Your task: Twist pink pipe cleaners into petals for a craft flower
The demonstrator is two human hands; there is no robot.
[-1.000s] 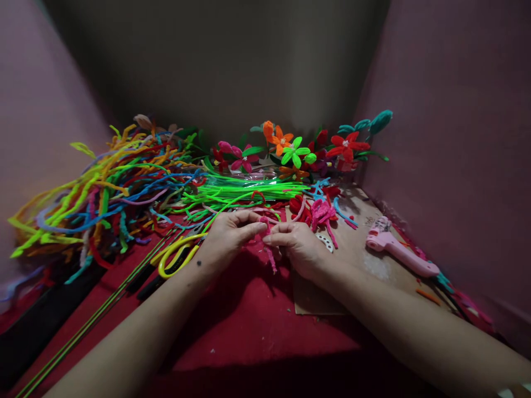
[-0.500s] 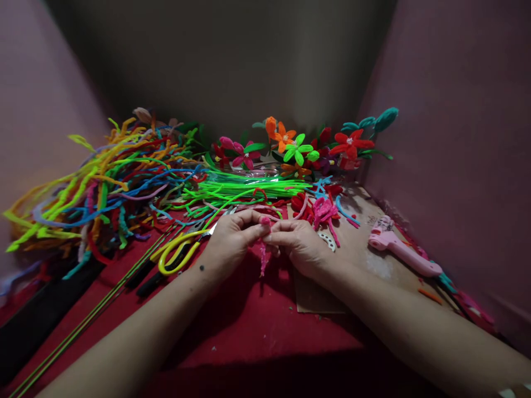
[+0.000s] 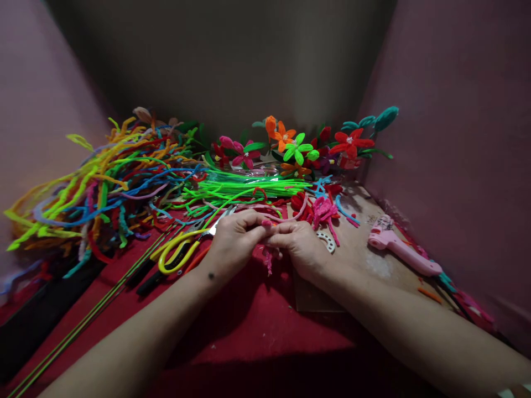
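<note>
Both hands meet at the middle of the red surface, fingertips together around a pink pipe cleaner piece [image 3: 267, 260]. My left hand [image 3: 235, 243] pinches its upper end, where a bit of pink shows above the fingers. My right hand [image 3: 301, 243] pinches the same piece from the other side. Its twisted lower end hangs below the fingers, and the part between them is hidden. Yellow-handled scissors [image 3: 179, 253] lie just left of my left hand. Beyond my right hand rests a bundle of pink pipe cleaner loops [image 3: 325, 211].
Loose coloured pipe cleaners [image 3: 103, 188] are heaped at the left. Green pipe cleaners [image 3: 249, 189] lie behind the hands, with pipe cleaner flowers [image 3: 286, 143] along the back. A pink glue gun [image 3: 402, 251] rests on cardboard [image 3: 373, 265] at the right. Walls stand on both sides.
My left hand has shifted slightly right, closer against my right hand. The hanging pink end has moved a little right and shows less.
</note>
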